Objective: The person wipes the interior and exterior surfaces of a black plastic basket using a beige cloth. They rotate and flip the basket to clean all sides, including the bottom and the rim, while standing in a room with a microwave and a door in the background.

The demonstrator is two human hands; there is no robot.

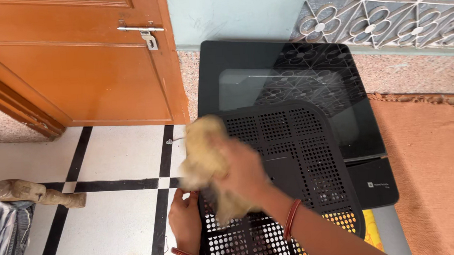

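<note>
Head view: right hand (242, 172) closed around tan cloth (205, 154), pressed on black perforated panel (295, 160), motion-blurred. Left hand (185, 221) pinches panel's left edge, just below cloth, steadying it. Panel lies under grip, overlapping black glass-top appliance (286, 84) beyond. Wiping looks midway: cloth at upper-left corner; right and lower hole zones not under cloth. Dust level unreadable.
</note>
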